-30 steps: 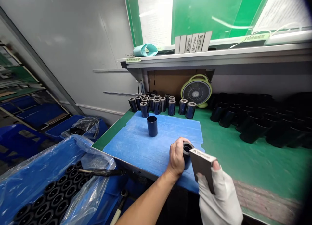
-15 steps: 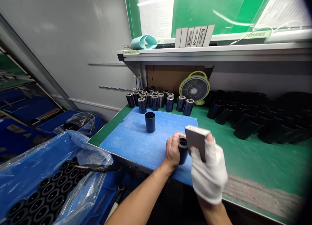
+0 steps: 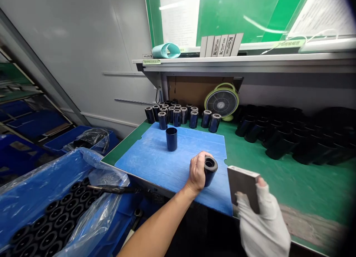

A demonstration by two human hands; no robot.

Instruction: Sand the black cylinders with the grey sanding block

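Observation:
My bare left hand (image 3: 197, 171) is wrapped round a black cylinder (image 3: 210, 172) with a thick rim and a hole in its top. It holds the cylinder tilted above the front of the blue mat (image 3: 155, 162). My right hand (image 3: 263, 220), in a white glove with bare fingertips, grips a flat grey-brown sanding block (image 3: 244, 186) with a pale edge. The block is to the right of the cylinder and apart from it, over the mat's right edge. A black open-topped cup (image 3: 171, 139) stands upright on the mat, farther back.
Several dark cylinders with shiny rims (image 3: 177, 118) stand behind the mat, beside a green fan (image 3: 221, 102). Many black cylinders (image 3: 280, 145) lie at right. A plastic-lined blue crate (image 3: 91, 153) holds more parts at left. Overhead, a shelf (image 3: 236, 60) carries similar blocks (image 3: 222, 45).
My right hand has moved right and down with the sanding block, away from the cylinder. My left hand keeps its hold; the cylinder's top now shows more fully.

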